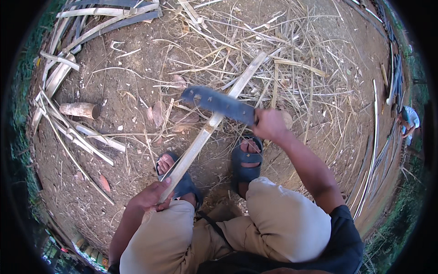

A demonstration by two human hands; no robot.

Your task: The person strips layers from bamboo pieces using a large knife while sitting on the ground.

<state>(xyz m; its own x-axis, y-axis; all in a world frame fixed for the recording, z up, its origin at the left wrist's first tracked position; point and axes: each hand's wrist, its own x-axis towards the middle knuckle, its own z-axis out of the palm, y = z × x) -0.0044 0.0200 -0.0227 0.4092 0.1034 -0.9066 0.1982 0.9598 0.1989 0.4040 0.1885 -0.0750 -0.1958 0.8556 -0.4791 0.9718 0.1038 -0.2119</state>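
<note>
While the person sits low over the dirt ground point(137, 86), the left hand point(153, 197) is closed around the near end of a long bamboo strip point(214, 119). The strip is pale and flat. It runs from that hand, near the left knee, up and to the right, far out over the ground, and its far end lies among dry straw point(292, 59).

The right hand point(269, 124) is wrapped tight around the handle of a big knife point(218, 103). The knife has a wide, dark blade that points to the left. The blade crosses over the strip about halfway along it. I cannot tell if the blade touches the strip or is just above it.

Two feet in dark blue sandals are on the ground. The left sandal point(182, 182) is just beside the strip, near the left hand. The right sandal point(246, 162) is below the right hand. Tan trousers point(278, 219) cover both knees at the near edge.

On the left, a short log point(80, 109) lies on the dirt. More split bamboo pieces point(73, 132) lie around it, and some are piled at the far left. Long thin bamboo strips point(374, 146) curve along the right side. Far to the right, another person point(408, 119) in a light shirt is bent over.
</note>
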